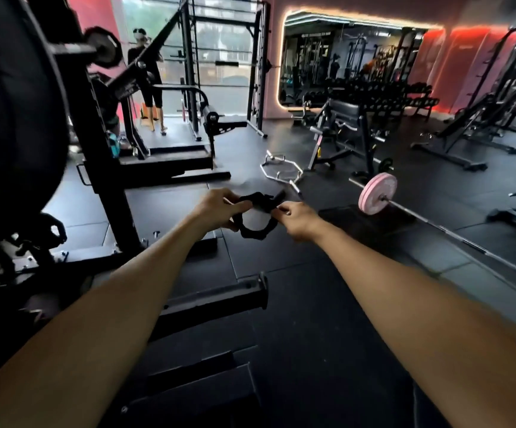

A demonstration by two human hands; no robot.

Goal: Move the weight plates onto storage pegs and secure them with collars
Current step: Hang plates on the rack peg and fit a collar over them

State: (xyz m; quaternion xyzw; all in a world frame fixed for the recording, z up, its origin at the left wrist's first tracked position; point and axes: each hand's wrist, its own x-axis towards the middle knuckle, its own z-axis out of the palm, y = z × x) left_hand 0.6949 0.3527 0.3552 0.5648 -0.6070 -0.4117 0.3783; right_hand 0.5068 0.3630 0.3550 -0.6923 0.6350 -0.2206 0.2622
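A black ring-shaped collar (255, 219) hangs in the air in front of me, held between both hands at arm's length. My left hand (219, 211) pinches its upper left side with fingers curled. My right hand (296, 219) pinches its right side near the lever. A large black weight plate (15, 103) fills the far left, mounted on the black rack (108, 186). Another small black collar (54, 231) sits low on the rack at the left. A pink plate (377, 197) is loaded on a barbell (454, 234) lying on the floor to the right.
A hex trap bar (281, 168) lies on the black rubber floor ahead. Benches and a dumbbell rack (383, 94) stand at the back right under a mirror. A person (147, 75) stands by the far cage. A black rack foot (219, 299) lies below my arms.
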